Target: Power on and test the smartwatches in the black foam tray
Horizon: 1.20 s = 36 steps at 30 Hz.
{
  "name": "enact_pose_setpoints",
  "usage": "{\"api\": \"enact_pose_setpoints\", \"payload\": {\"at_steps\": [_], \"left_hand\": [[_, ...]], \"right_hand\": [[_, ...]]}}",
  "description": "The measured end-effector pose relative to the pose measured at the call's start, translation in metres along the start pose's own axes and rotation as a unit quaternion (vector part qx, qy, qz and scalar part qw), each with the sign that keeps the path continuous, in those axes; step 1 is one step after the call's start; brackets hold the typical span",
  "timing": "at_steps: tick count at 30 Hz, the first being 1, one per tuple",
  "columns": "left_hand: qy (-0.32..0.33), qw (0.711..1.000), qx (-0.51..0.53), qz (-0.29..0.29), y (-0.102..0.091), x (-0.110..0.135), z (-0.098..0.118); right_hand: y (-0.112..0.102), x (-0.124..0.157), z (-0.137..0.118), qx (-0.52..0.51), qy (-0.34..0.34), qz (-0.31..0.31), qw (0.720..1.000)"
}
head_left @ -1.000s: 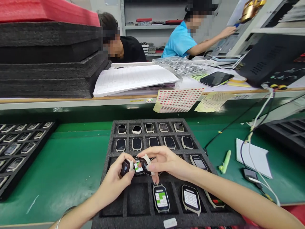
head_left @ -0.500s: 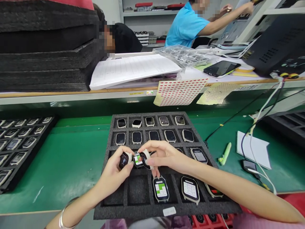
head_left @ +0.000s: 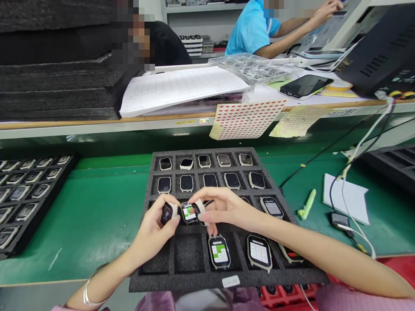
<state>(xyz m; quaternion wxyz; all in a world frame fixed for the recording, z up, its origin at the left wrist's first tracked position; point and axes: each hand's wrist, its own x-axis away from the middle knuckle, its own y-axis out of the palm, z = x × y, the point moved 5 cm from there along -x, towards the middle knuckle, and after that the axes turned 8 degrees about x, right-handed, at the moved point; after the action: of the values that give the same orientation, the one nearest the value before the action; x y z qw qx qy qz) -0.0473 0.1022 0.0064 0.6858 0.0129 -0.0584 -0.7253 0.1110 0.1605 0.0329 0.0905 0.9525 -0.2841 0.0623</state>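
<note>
My left hand (head_left: 154,226) is closed round a smartwatch body (head_left: 167,213) with a dark screen, tilted on its side. My right hand (head_left: 223,208) pinches a second pale-framed watch body (head_left: 201,210), turned mostly edge-on. Both hands are over the third row of a black foam tray (head_left: 223,283). Between them a watch with a green and white screen (head_left: 188,211) shows, partly covered by the right fingers. Just below the right fingertips, another green-and-white-screen watch (head_left: 219,251) sits in a front-row pocket. A watch with a white grid screen (head_left: 259,252) lies to its right.
Dark-screened watches (head_left: 186,183) fill the tray's two back rows. A second watch tray (head_left: 30,194) is at left. Right of the tray are a green pen-like tool (head_left: 307,204), white paper (head_left: 345,198) and cables (head_left: 350,160). The shelf edge (head_left: 181,127) runs behind; two people are beyond it.
The right hand's watch has turned more edge-on, uncovering more of the lit screen between the hands. The left hand's watch has tilted slightly. The camera view has shifted a little.
</note>
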Motion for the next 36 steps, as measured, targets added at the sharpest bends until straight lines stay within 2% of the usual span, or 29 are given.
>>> {"api": "enact_pose_setpoints", "payload": {"at_steps": [10,13,15,18,24,29,36], "left_hand": [[0.039,0.999,-0.021,0.015,-0.004,0.001,0.005],[0.019,0.999,-0.023,0.01,-0.002,0.0,0.003],[0.0,1.0,-0.002,0.01,0.0,-0.001,0.0],[0.007,0.998,0.064,0.008,0.0,-0.003,-0.002],[-0.012,0.979,0.203,-0.002,-0.002,-0.007,-0.001],[-0.033,0.975,0.217,-0.023,0.0,-0.005,0.002],[-0.036,0.977,0.21,-0.032,0.001,-0.004,0.001]], "right_hand": [[-0.001,0.003,-0.003,0.002,-0.011,0.015,1.0],[-0.001,0.003,-0.002,-0.006,-0.007,0.011,1.0],[-0.002,0.002,-0.001,-0.015,-0.003,0.003,1.0],[-0.004,0.0,0.003,-0.031,0.012,-0.011,0.999],[-0.01,0.0,0.005,-0.017,0.029,0.017,0.999],[-0.01,-0.001,0.005,0.018,0.027,0.037,0.999],[-0.01,-0.001,0.007,0.029,0.026,0.034,0.999]]}}
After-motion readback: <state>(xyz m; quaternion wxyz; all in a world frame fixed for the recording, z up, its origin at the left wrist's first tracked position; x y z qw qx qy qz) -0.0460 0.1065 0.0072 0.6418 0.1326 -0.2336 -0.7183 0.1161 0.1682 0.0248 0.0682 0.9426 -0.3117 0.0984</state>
